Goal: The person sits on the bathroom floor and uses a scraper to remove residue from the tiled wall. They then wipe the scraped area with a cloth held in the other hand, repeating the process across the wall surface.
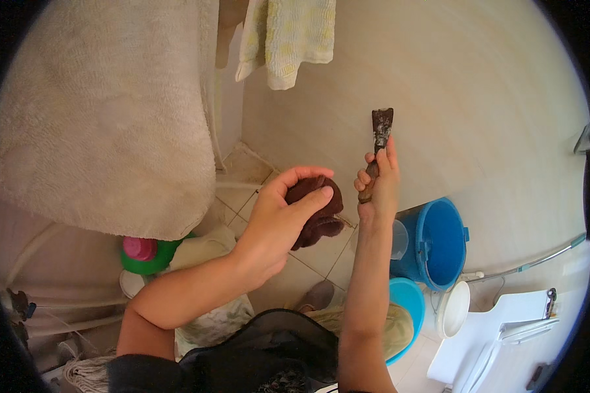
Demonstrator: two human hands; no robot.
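My left hand [275,221] grips a bunched dark brown cloth [317,211], thumb on top and fingers behind it. To its right, my right hand [381,182] is closed round the wooden handle of a putty knife [382,125]. The knife's blade points away from me, towards the wall, and has whitish smears on dark metal. Cloth and knife are apart. Whether the blade touches the wall, I cannot tell.
A thick beige towel or mat [113,118] hangs at left, a yellow-white towel [300,39] at the top. Right of my forearm stand a blue bucket [442,245], a turquoise basin [408,294] and a white bucket [455,309]. A white toilet [477,339] is at lower right.
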